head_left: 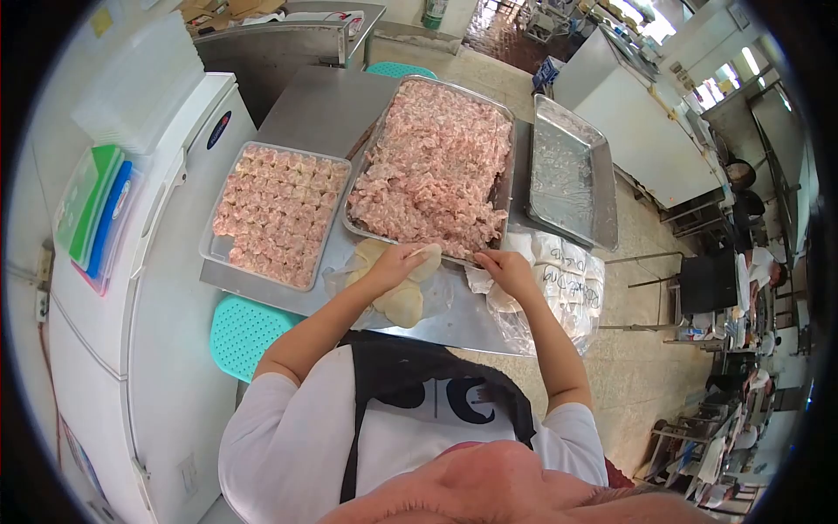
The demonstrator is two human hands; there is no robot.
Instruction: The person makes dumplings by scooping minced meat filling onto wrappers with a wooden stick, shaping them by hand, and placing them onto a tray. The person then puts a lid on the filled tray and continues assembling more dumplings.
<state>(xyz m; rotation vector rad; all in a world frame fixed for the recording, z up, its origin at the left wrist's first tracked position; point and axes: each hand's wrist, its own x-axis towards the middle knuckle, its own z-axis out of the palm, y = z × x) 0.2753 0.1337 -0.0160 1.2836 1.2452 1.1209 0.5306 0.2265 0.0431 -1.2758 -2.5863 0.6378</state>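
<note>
In my left hand (394, 265) is a thin round dough wrapper (428, 262), gripped by its edge with fingers closed. Below that hand, a stack of more pale wrappers (398, 303) lies on clear plastic. My right hand (504, 267) is closed at the near edge of the big metal tray (362, 234); what it grips, if anything, is too small to make out. Minced pink meat (436, 166) fills this tray. To the left, a clear plastic tray (209, 249) holds rows of filled dumplings (279, 214), packed side by side, with meat showing on top.
Plastic-wrapped white packages (559, 284) with handwriting lie right of my right hand. Behind them rests a metal tray (572, 175) with wet residue. A white freezer (166, 288) stands at the left, and a turquoise stool (249, 336) sits under the table's (436, 330) edge.
</note>
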